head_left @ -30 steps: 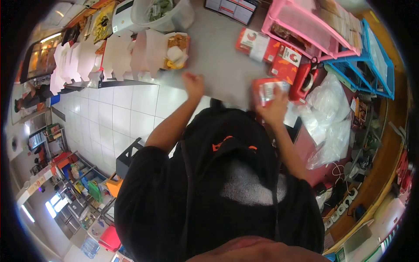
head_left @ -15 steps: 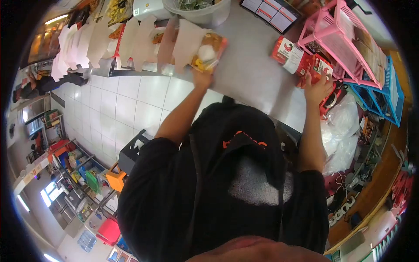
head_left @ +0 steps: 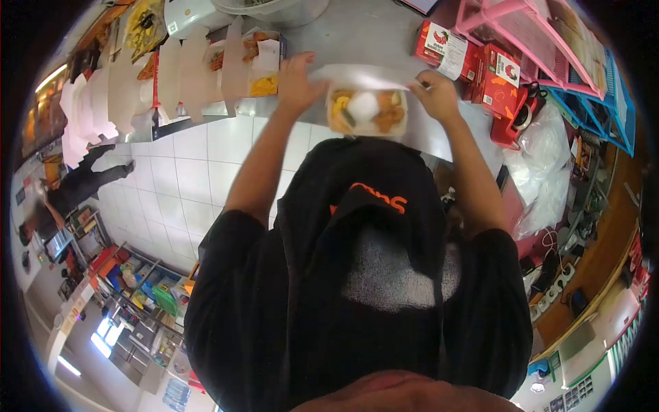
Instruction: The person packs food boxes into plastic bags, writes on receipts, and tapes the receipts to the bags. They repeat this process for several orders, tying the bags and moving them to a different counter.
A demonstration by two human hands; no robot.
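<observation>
From the head camera I look down over my black shirt at a grey steel counter [head_left: 364, 31]. My left hand [head_left: 296, 81] and right hand [head_left: 434, 93] both sit on an open white paper meal box with rice and fried pieces [head_left: 366, 110], which lies at the near edge of the counter, between the two hands. The left fingers are closed on the box's left end where the lid flap meets the tray; the right fingers are pinched on the flap's right corner. The white lid flap stands open on the far side of my fingertips. Just left of the left fingers stands a row of open white paper boxes, some filled with food [head_left: 257, 62], reaching along the counter's edge. Beyond the right fingers lie closed red printed cartons [head_left: 480, 62], with pink plastic baskets [head_left: 522, 27] behind them and clear plastic bags [head_left: 542, 172] below and to the right. Between the hands and the far side, the counter surface shows bare metal. Below the counter edge is white tiled floor [head_left: 199, 172].
</observation>
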